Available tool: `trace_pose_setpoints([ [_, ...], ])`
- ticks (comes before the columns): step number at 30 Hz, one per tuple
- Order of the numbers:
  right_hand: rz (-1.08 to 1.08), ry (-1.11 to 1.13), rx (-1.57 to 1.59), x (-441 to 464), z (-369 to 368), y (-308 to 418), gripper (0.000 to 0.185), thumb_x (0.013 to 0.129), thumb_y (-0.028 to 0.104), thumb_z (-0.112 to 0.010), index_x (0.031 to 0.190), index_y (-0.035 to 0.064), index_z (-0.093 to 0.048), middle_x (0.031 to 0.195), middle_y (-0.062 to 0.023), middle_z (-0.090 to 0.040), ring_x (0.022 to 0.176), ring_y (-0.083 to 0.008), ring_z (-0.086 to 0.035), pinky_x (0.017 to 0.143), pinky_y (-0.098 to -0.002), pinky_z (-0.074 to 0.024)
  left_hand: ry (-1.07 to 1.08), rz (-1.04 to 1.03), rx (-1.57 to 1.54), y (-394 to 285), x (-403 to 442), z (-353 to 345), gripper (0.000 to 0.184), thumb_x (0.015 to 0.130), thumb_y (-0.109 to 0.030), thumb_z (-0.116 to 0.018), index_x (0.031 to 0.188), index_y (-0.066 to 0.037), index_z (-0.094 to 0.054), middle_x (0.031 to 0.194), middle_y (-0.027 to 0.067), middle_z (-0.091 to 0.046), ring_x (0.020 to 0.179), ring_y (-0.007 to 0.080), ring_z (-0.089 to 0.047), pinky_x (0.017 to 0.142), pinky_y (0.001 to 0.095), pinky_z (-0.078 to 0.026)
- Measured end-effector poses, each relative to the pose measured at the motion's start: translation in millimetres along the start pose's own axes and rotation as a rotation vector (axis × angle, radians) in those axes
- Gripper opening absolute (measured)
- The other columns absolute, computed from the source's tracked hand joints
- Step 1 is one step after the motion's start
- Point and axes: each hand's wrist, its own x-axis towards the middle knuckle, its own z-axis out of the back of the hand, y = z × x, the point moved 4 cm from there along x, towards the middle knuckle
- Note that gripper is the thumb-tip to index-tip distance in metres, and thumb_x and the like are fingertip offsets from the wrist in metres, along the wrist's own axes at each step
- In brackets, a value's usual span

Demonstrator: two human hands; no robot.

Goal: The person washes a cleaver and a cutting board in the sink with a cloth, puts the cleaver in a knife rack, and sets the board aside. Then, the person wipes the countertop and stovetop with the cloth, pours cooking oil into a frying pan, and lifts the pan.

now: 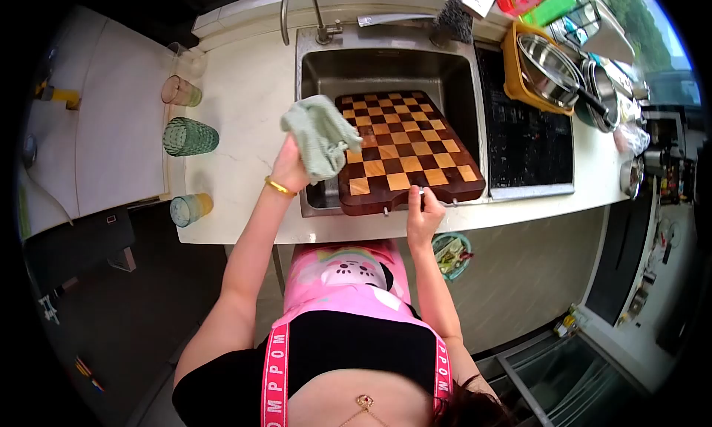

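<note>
A checkered wooden cutting board (404, 141), dark brown with light squares, lies tilted over the sink (315, 71), its near edge by the front rim. My right hand (426, 215) is closed around the metal handle (443, 202) on the board's near edge. Bunched in my left hand (291, 167) is a pale green cloth (319, 134), held beside the board's left edge. The cloth covers most of my left fingers and overlaps the board's left side.
Several drinking glasses, including a green textured one (191, 136), stand along the counter's left end. A faucet (323, 30) rises behind the sink. To the right are a black panel (523, 134) and a yellow basin (515, 86) with metal pans. Below the counter sits a teal basket (463, 267) with scraps.
</note>
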Motion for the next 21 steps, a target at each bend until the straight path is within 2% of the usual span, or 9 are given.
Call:
trace_pose_setpoints([
  [2,0.017,-0.077,-0.039,23,6,24,0.037,0.082,0.02,-0.061,0.057,-0.0002,-0.042,0.049,-0.0114,-0.032,0.044,-0.0117,-0.028,0.042,-0.0313,-0.0247,0.172,0.128,0.16,8,13,-33,0.044,0.093,-0.038,-0.037,0.124,-0.007,-0.042,0.115,0.0112,-0.052,0.102,0.0214,-0.052,0.085,0.0355,-0.044],
  [5,0.026,-0.05,0.016,58,13,43,0.034,0.082,0.016,-0.06,0.058,-0.0003,-0.044,0.048,-0.0025,-0.032,0.049,-0.0072,-0.028,0.043,-0.0277,-0.0248,0.283,-0.005,0.824,44,46,-46,0.05,0.094,-0.04,-0.032,0.127,-0.003,-0.038,0.11,0.0068,-0.054,0.084,0.0191,-0.056,0.077,0.0304,-0.047],
  [7,-0.029,0.014,0.049,69,25,53,0.032,0.082,0.015,-0.059,0.057,-0.0001,-0.045,0.05,0.0033,-0.034,0.051,-0.0051,-0.028,0.044,-0.0255,-0.0242,0.506,0.147,1.423,59,30,-103,0.051,0.095,-0.041,-0.027,0.127,-0.003,-0.039,0.115,0.0111,-0.052,0.095,0.0244,-0.053,0.086,0.0317,-0.042],
  [10,-0.089,0.039,0.104,66,54,74,0.032,0.082,0.011,-0.059,0.057,0.0015,-0.041,0.054,0.0059,-0.034,0.053,-0.0036,-0.028,0.046,-0.0233,-0.0212,0.575,0.0,1.409,84,22,-109,0.045,0.092,-0.032,-0.037,0.128,-0.006,-0.041,0.127,0.0178,-0.038,0.109,0.0316,-0.035,0.098,0.0377,-0.026],
  [11,-0.106,0.045,0.114,65,64,84,0.032,0.081,0.011,-0.059,0.056,0.0023,-0.041,0.055,0.0062,-0.034,0.053,-0.0033,-0.028,0.047,-0.0231,-0.0199,0.873,-0.331,1.717,91,21,-104,0.039,0.09,-0.027,-0.039,0.124,-0.01,-0.047,0.133,0.0165,-0.031,0.106,0.0347,-0.036,0.096,0.0387,-0.028],
  [16,-0.086,0.124,0.065,62,109,127,0.03,0.078,0.01,-0.06,0.056,0.0043,-0.042,0.055,0.0067,-0.032,0.054,-0.0033,-0.026,0.049,-0.0225,-0.0164,0.772,-0.533,1.895,72,24,-58,0.026,0.082,-0.017,-0.048,0.103,-0.012,-0.062,0.127,0.0182,-0.036,0.099,0.0325,-0.041,0.089,0.0409,-0.034],
  [18,-0.089,0.101,0.067,57,120,141,0.027,0.077,0.01,-0.059,0.056,0.0033,-0.044,0.055,0.0067,-0.032,0.053,-0.003,-0.026,0.049,-0.0222,-0.0162,0.662,-0.534,2.082,65,40,4,0.036,0.084,-0.017,-0.043,0.118,-0.018,-0.054,0.128,0.014,-0.04,0.114,0.0286,-0.035,0.09,0.0405,-0.032],
  [20,-0.091,0.09,0.056,54,130,152,0.024,0.076,0.01,-0.058,0.057,0.0026,-0.046,0.055,0.0062,-0.033,0.052,-0.0033,-0.026,0.048,-0.0224,-0.016,0.512,-0.303,2.296,58,55,63,0.038,0.085,-0.018,-0.04,0.121,-0.019,-0.051,0.128,0.0135,-0.041,0.119,0.0273,-0.032,0.09,0.04,-0.033],
  [21,-0.086,0.09,0.052,54,133,159,0.023,0.075,0.01,-0.058,0.057,0.0024,-0.046,0.055,0.006,-0.033,0.052,-0.0033,-0.026,0.048,-0.0224,-0.0159,0.288,0.18,2.378,44,55,72,0.037,0.084,-0.018,-0.04,0.119,-0.016,-0.053,0.126,0.0145,-0.041,0.119,0.0281,-0.034,0.089,0.0422,-0.037],
])
